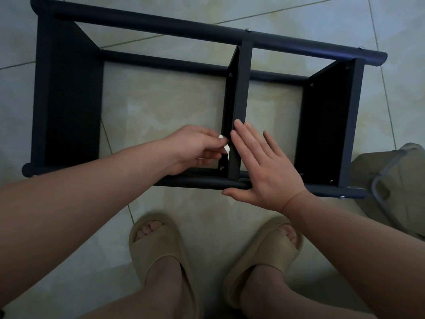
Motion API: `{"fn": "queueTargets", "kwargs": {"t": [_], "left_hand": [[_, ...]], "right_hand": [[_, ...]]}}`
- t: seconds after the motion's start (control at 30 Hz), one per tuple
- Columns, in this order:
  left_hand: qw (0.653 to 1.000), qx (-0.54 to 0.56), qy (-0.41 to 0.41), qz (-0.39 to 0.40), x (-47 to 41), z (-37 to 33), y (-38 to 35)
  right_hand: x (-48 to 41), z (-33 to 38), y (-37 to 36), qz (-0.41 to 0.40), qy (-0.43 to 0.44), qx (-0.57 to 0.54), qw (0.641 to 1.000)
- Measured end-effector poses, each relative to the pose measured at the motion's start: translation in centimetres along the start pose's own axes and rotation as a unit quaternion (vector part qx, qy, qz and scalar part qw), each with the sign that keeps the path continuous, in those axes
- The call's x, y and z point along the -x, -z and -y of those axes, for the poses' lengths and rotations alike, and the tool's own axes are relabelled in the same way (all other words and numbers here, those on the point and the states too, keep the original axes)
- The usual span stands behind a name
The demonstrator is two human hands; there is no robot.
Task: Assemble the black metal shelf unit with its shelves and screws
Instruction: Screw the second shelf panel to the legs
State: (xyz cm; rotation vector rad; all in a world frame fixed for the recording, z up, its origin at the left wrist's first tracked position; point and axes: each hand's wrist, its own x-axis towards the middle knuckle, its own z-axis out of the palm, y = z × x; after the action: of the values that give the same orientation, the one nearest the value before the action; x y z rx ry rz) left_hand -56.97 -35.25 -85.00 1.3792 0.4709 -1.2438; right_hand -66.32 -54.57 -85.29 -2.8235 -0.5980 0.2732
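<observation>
- Logged black shelf unit [142,25] on its side on tile floor [161,100], long posts running L to R, directly ahead of the feet.
- Counted 3 panels betw. posts: L shelf [69,100], mid shelf [240,107], R shelf [326,116], all on edge.
- Spotted silver screw heads on far post [248,30], a dark screw [222,168] at base of mid shelf, and another silver one at R end of near post [342,197].
- Found left hand [195,148] inside the L bay, just beside mid shelf. Thumb and forefinger pinched a small white piece [224,143], w/ other fingers curled under. Couldn't tell what the piece was.
- Found right hand [269,171] laid flat, fingers straight and close together, nothing gripped. Fingertips touched the mid shelf's near edge, palm over near post [200,181], thumb spread out below it.
- Noted both forearms crossing the near post, hiding parts of it and the mid shelf's lower joint.
- Listed beige slippers [156,245] [271,245] on the feet, near the post, not touching.
- Listed khaki bag-like item w/ clear plastic strip [395,180] at R edge, just beside the unit's R end. Couldn't confirm contact.
</observation>
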Motion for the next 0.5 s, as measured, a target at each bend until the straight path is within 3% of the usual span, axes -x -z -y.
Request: {"fn": "queueTargets", "kwargs": {"t": [0.13, 0.5], "left_hand": [[1.000, -0.022, 0.007, -0.018, -0.5, -0.4, 0.3], [0.995, -0.064, 0.072, 0.038, -0.4, -1.8, 0.5]], "right_hand": [[0.0, 0.0, 0.0, -0.001, 0.000, -0.002, 1.000], [0.0, 0.0, 0.0, 0.003, -0.002, 0.001, 1.000]]}}
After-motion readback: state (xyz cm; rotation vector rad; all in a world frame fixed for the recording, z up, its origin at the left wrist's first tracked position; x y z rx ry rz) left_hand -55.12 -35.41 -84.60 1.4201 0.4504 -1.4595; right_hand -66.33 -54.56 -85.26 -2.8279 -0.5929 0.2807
